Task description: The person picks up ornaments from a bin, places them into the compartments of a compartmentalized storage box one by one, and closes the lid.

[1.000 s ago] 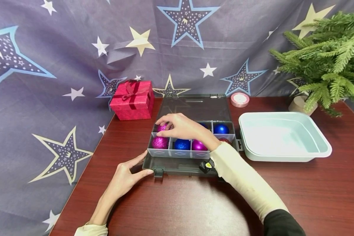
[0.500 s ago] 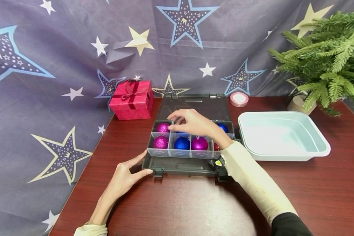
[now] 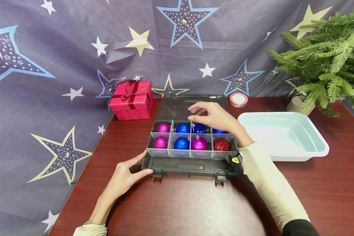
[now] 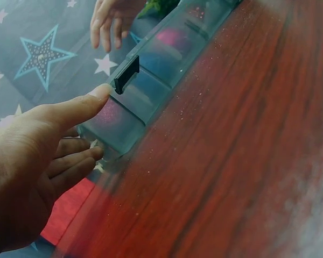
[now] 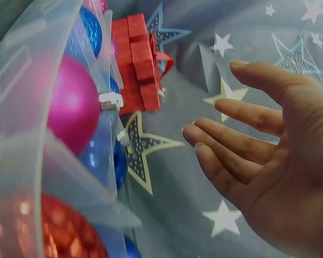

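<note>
A clear-grey divided case lies with its lid folded back, holding glitter and shiny Christmas baubles in separate compartments. Two pink glitter baubles fill the left column, with blue ones beside them. A shiny magenta bauble and a red bauble sit farther right in the front row. My left hand touches the front left corner, thumb along the front edge by a latch, fingers at the side. Over the back right compartments hovers my right hand, fingers loosely bent, holding nothing; the right wrist view shows its bare palm.
Right of the case stands a pale blue-green tub. A red gift box is at the back left, a pink ribbon roll behind the case. An artificial fir tree rises at the back right, before a star-print cloth.
My right hand has let go of the pink glitter bauble in the back left compartment and moved up and right across the case. The left hand has stayed at the corner.
</note>
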`<state>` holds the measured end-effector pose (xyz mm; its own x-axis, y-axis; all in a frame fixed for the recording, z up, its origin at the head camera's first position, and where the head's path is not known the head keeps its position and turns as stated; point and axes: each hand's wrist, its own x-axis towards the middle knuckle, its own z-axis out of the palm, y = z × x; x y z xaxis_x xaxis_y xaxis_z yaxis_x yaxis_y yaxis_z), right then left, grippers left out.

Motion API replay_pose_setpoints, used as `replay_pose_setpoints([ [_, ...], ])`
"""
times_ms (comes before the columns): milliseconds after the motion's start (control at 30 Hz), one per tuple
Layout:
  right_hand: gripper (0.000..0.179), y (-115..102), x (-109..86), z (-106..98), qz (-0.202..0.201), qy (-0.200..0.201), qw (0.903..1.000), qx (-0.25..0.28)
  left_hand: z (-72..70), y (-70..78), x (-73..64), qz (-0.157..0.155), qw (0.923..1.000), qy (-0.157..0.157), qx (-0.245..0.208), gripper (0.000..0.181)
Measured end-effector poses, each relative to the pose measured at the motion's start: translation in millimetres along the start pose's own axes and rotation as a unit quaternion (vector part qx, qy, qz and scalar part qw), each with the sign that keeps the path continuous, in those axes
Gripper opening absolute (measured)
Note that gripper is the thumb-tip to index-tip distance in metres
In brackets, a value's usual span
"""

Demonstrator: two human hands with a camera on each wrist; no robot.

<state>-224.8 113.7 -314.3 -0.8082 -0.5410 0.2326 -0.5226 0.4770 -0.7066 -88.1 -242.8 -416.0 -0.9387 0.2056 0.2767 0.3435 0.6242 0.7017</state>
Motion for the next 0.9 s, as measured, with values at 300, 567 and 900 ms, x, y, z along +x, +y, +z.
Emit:
replay_pose_setpoints([
  [300, 0.036, 13.3, -17.4, -20.3, 0.036, 0.026, 0.9988, -0.019, -5.1, 4.2, 5.6, -0.001, 0.9995, -0.017, 0.027, 0.072],
  [567, 0.04, 19.9, -29.7, -38.0, 0.072, 0.044, 0.996, -0.03, -18.8, 11.8, 18.6, -0.021, 0.9973, -0.059, 0.038, 0.063],
  [900, 0.039, 36.4, -37.3, -56.5, 0.102, 0.087, 0.9908, -0.02, -39.0, 26.6, 64.5, -0.068, 0.9953, -0.069, 0.007, 0.057],
])
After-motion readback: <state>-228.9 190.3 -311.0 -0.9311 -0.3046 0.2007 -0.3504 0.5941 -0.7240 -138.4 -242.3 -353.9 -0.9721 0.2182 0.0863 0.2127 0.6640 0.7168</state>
